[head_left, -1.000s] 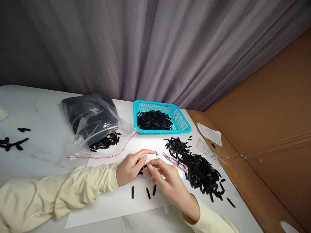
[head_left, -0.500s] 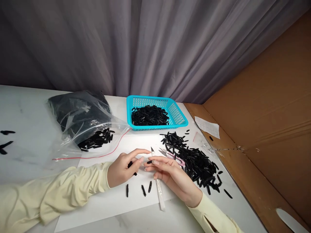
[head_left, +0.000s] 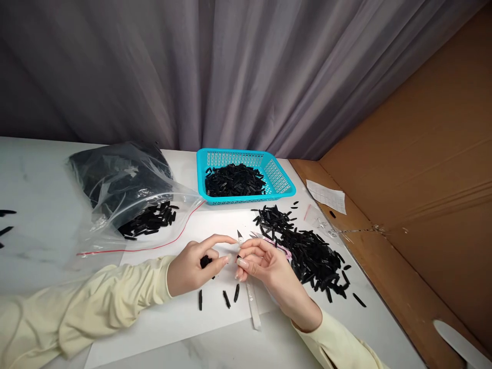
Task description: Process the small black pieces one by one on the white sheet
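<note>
My left hand [head_left: 194,266] has its index finger and thumb spread apart. Small black fuzzy strips [head_left: 205,261] sit in its palm, kept there by the curled lower fingers. Close beside it, my right hand [head_left: 265,266] pinches one small black strip between thumb and fingertips; most of that strip is hidden. Beneath the right hand lies a craft knife [head_left: 253,313] with a pale handle, its blade pointing away from me. Pink thread snips [head_left: 285,251] rest partly behind the right hand. Three loose black strips [head_left: 226,299] lie on the white paper [head_left: 165,328] below the hands.
A blue basket [head_left: 246,199] of black pieces stands at the back. Left of it, a clear zip bag [head_left: 103,225] spills more pieces. A large black pile [head_left: 315,256] spreads on the right, near a small plastic bag [head_left: 321,221] and a paper slip [head_left: 326,196]. Cardboard [head_left: 423,205] walls the right side.
My right hand has drawn slightly away from the left, its fingers curling more around the small strip. The left thumb and index finger have parted from it. The view has shifted slightly.
</note>
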Demonstrator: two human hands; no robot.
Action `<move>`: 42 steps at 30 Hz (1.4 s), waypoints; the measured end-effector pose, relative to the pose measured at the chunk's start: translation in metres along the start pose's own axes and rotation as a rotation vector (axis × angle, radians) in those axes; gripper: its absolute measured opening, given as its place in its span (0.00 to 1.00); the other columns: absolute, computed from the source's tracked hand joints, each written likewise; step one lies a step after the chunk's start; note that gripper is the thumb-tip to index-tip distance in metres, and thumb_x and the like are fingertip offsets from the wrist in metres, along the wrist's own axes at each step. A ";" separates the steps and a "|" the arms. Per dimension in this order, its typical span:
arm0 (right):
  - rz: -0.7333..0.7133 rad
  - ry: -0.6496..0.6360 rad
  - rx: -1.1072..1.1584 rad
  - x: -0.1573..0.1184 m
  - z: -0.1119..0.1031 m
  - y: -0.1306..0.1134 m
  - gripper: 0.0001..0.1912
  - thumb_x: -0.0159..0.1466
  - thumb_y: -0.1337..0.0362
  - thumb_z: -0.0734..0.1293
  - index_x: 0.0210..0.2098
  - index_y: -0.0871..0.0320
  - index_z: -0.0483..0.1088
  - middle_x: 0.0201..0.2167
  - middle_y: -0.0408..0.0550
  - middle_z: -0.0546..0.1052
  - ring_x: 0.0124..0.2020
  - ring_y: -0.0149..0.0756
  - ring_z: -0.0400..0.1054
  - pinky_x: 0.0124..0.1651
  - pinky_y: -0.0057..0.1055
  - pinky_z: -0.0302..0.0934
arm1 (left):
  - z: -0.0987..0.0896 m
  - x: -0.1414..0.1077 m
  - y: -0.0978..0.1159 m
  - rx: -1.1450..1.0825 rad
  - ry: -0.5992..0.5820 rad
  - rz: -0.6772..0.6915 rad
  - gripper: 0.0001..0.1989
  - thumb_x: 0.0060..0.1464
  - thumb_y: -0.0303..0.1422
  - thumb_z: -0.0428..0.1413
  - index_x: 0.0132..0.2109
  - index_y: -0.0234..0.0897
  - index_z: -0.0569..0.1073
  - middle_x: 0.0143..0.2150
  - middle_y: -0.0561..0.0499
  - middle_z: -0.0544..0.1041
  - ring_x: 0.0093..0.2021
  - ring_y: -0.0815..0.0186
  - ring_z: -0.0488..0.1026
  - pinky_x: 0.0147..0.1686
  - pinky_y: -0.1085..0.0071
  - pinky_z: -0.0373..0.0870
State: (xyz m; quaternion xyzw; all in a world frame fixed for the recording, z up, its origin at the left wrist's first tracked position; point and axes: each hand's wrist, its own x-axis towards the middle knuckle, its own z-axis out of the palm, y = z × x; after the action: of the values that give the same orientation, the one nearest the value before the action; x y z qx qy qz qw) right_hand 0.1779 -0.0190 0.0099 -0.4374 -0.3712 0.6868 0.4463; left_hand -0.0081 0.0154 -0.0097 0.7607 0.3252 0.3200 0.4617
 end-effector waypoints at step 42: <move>0.061 -0.046 0.013 -0.001 0.000 -0.005 0.11 0.55 0.60 0.71 0.33 0.60 0.77 0.24 0.45 0.75 0.28 0.30 0.66 0.42 0.32 0.61 | 0.000 0.002 0.001 0.096 0.097 0.219 0.12 0.56 0.27 0.52 0.45 0.29 0.77 0.17 0.54 0.74 0.14 0.76 0.61 0.16 0.82 0.62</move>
State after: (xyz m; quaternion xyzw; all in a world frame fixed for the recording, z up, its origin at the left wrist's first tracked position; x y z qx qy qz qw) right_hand 0.1795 -0.0183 0.0152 -0.4297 -0.3636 0.7123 0.4192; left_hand -0.0072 0.0163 -0.0079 0.7966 0.2770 0.3891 0.3705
